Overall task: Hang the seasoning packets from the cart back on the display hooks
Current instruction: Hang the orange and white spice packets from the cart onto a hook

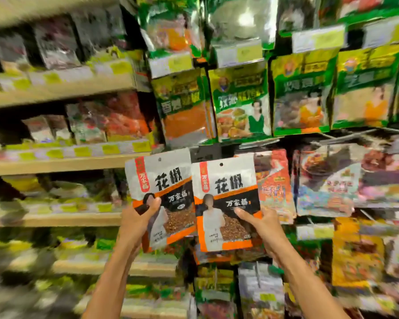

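Note:
I hold up two matching seasoning packets, grey at the top with black and orange below and a small hang hole near the top edge. My left hand (140,217) grips the left packet (164,180) at its lower left, thumb across the front. My right hand (260,223) pinches the right packet (226,187) at its lower right edge. Both packets are upright, side by side, their inner edges overlapping slightly, in front of a dark gap (205,153) in the hanging display. No hook can be made out in the blur.
Green and yellow seasoning bags (240,104) hang in rows above with price tags (240,54). Red and mixed packets (274,180) hang right of my hands. Wooden shelves (55,164) with packaged goods fill the left side. More packets (258,291) hang below.

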Motion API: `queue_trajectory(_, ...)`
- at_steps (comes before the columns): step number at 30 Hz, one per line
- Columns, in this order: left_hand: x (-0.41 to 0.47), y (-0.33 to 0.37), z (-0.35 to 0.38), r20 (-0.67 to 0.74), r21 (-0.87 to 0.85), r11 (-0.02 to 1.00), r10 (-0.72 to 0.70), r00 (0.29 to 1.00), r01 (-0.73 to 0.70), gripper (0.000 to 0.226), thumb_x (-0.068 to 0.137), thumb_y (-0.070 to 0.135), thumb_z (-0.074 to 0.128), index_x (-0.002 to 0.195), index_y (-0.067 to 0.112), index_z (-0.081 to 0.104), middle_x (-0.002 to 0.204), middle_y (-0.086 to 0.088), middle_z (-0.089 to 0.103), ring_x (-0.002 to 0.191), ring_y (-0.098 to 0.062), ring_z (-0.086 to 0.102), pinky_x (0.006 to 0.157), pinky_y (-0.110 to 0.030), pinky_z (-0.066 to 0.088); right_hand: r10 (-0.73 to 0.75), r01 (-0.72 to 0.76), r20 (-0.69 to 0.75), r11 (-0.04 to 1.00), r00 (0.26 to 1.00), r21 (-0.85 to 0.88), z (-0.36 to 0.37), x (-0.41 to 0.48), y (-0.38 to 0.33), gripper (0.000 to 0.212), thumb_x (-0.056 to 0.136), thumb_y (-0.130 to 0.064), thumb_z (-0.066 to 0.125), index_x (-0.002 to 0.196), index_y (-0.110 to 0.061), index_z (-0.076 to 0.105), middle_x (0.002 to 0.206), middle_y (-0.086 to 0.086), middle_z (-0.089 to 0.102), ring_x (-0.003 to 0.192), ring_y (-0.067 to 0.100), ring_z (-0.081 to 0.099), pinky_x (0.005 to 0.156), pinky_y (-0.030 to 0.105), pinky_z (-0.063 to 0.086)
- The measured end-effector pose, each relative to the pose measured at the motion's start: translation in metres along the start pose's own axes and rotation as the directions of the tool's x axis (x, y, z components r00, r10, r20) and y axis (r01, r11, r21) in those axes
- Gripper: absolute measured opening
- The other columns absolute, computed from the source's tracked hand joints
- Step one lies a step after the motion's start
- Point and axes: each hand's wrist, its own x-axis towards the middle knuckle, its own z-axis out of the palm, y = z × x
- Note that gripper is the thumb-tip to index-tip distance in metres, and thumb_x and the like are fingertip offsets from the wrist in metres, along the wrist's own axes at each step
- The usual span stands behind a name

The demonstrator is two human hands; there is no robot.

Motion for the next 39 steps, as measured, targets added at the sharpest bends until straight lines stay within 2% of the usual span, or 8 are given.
queue_trajectory(3, 0.016, -0.004, -0.030, -0.049, 0.084, 0.996, 0.041, 0.998, -0.037, 0.041, 0.074, 0.044, 0.075, 0.090, 0.009, 0.062, 0.077, 0.005, 0.064, 0.071, -0.007, 0.059, 0.072, -0.035, 0.046, 0.010, -0.010, 0.012, 1.000, 1.000, -0.011, 0.035, 0.020, 0.003, 0.017, 0.074, -0.026, 0.079, 0.088, -0.022, 0.072, 0.089, -0.002, 0.075, 0.081, 0.013, 0.071, 0.066, 0.024, 0.053)
queue_trajectory(6, 0.025, -0.002, -0.043, -0.076, 0.121, 0.991, 0.069, 0.995, -0.060, 0.031, 0.082, 0.033, 0.067, 0.065, 0.014, 0.050, 0.050, 0.016, 0.052, 0.048, 0.000, 0.048, 0.057, -0.031, 0.035, 0.040, -0.040, 0.031, 0.999, 0.999, -0.013, 0.059, 0.038, 0.000, 0.016, 0.076, -0.025, 0.078, 0.088, -0.023, 0.069, 0.089, -0.007, 0.074, 0.080, 0.006, 0.070, 0.062, 0.017, 0.052)
queue_trajectory(11, 0.034, -0.003, -0.050, -0.074, 0.092, 0.993, 0.077, 0.994, -0.070, 0.027, 0.085, 0.032, 0.066, 0.077, 0.010, 0.053, 0.068, -0.010, 0.048, 0.061, -0.018, 0.045, 0.056, -0.031, 0.032, 0.050, -0.050, 0.018, 0.999, 0.999, -0.014, 0.078, 0.060, -0.009, 0.014, 0.077, -0.025, 0.077, 0.084, -0.027, 0.066, 0.084, -0.011, 0.071, 0.072, -0.003, 0.067, 0.053, 0.011, 0.048)
queue_trajectory(17, 0.043, -0.001, -0.044, -0.063, 0.059, 0.995, 0.089, 0.994, -0.086, 0.025, 0.083, 0.031, 0.068, 0.075, 0.012, 0.052, 0.071, -0.005, 0.056, 0.064, -0.017, 0.054, 0.064, -0.034, 0.040, 0.059, -0.058, 0.031, 0.998, 0.998, -0.014, 0.077, 0.070, -0.006, 0.016, 0.080, -0.027, 0.074, 0.093, -0.020, 0.068, 0.097, 0.002, 0.072, 0.091, 0.015, 0.067, 0.075, 0.029, 0.052)
queue_trajectory(23, 0.042, 0.000, -0.037, -0.029, 0.013, 0.994, 0.106, 0.994, -0.106, 0.019, 0.084, 0.029, 0.068, 0.072, 0.032, 0.053, 0.071, 0.004, 0.056, 0.066, -0.013, 0.055, 0.074, -0.036, 0.043, 0.062, -0.061, 0.061, 0.998, 0.996, -0.022, 0.079, 0.070, -0.002, 0.011, 0.081, -0.026, 0.073, 0.088, -0.023, 0.065, 0.092, -0.002, 0.072, 0.085, 0.007, 0.067, 0.062, 0.016, 0.047)
queue_trajectory(29, 0.039, 0.000, -0.035, -0.060, -0.028, 0.995, 0.091, 0.994, -0.093, 0.028, 0.084, 0.025, 0.068, 0.111, 0.026, 0.060, 0.093, 0.019, 0.068, 0.087, 0.003, 0.063, 0.078, -0.029, 0.046, 0.085, -0.086, 0.082, 0.996, 0.993, 0.015, 0.084, 0.078, -0.004, 0.027, 0.081, -0.023, 0.073, 0.106, -0.013, 0.066, 0.106, 0.006, 0.071, 0.100, 0.021, 0.066, 0.092, 0.040, 0.051)
queue_trajectory(35, 0.039, -0.002, -0.036, -0.073, -0.025, 0.995, 0.096, 0.993, -0.098, 0.037, 0.085, 0.024, 0.067, 0.121, 0.018, 0.058, 0.101, 0.013, 0.067, 0.094, -0.004, 0.061, 0.083, -0.032, 0.047, 0.092, -0.093, 0.062, 0.995, 0.994, 0.019, 0.079, 0.079, 0.002, 0.018, 0.082, -0.021, 0.073, 0.098, -0.017, 0.067, 0.100, 0.003, 0.073, 0.089, 0.013, 0.069, 0.066, 0.021, 0.051)
queue_trajectory(39, 0.040, -0.004, -0.035, -0.049, -0.023, 0.994, 0.105, 0.993, -0.106, 0.011, 0.086, 0.023, 0.066, 0.094, 0.029, 0.062, 0.085, 0.011, 0.066, 0.079, -0.004, 0.062, 0.081, -0.038, 0.049, 0.117, -0.117, 0.041, 0.993, 0.992, 0.004, 0.083, 0.086, 0.004, 0.020, 0.081, -0.022, 0.074, 0.098, -0.014, 0.065, 0.098, 0.005, 0.073, 0.083, 0.012, 0.069, 0.068, 0.024, 0.055)
